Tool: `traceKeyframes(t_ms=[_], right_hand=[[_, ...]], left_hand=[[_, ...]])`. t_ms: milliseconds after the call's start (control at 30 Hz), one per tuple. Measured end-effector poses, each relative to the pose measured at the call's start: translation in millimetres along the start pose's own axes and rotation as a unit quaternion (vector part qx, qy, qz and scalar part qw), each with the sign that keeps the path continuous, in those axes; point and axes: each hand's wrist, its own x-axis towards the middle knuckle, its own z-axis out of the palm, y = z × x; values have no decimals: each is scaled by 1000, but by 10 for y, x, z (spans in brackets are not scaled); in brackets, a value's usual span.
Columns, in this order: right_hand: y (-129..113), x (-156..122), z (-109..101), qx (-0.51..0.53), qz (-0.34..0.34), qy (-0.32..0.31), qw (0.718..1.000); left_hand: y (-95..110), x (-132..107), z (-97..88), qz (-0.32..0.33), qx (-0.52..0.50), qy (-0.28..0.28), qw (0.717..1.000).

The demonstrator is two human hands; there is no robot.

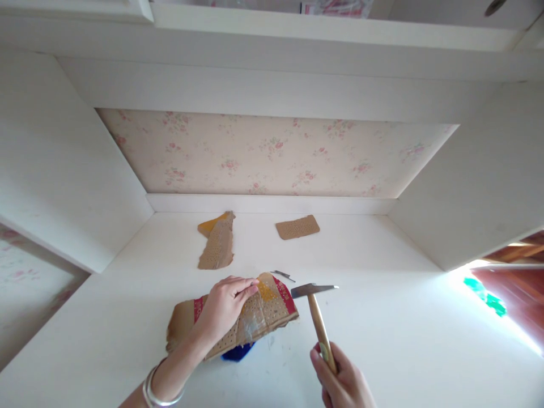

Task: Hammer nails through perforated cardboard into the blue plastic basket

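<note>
My right hand (340, 377) is wrapped round the wooden handle of a hammer (317, 309). The hammer's metal head is raised just right of a piece of cardboard (182, 326), which is brown with red print and dotted with many small holes. Over that cardboard, my left hand (227, 303) is closed in a pinch near its yellow patch; whatever the fingertips hold is too small to make out. Several thin nails (283, 275) lie on the white surface just beyond the cardboard. Something dark blue (238, 352) shows from under the cardboard's near edge.
Farther back on the white tabletop (374, 334) lie a torn, perforated cardboard strip (219, 246) with a yellow piece and a small cardboard rectangle (298, 227). White side panels (467, 170) flank the surface, and a shelf (331, 34) overhangs it. Green objects (484, 296) are at the far right.
</note>
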Motion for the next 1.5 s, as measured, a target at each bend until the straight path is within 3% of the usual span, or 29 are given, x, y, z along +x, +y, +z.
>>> traceKeyframes(t_ms=[300,567,733,1167,1500], right_hand=[[-107,-78,49,29,-15,12,999],[-180,59,148,-20,-14,45,999],[-418,176,245,-4,-27,55,998],[-551,311,440,79,-47,25,995],[-657,129,423,193,-36,33,980]], left_hand=[[62,-35,-90,-80,-41,54,994],[135,-125,-166,-30,-15,79,996],[188,-165,-278,-74,-21,117,990],[125,-779,-420,-208,-114,160,958],[257,-859,-472,-173,-105,183,962]])
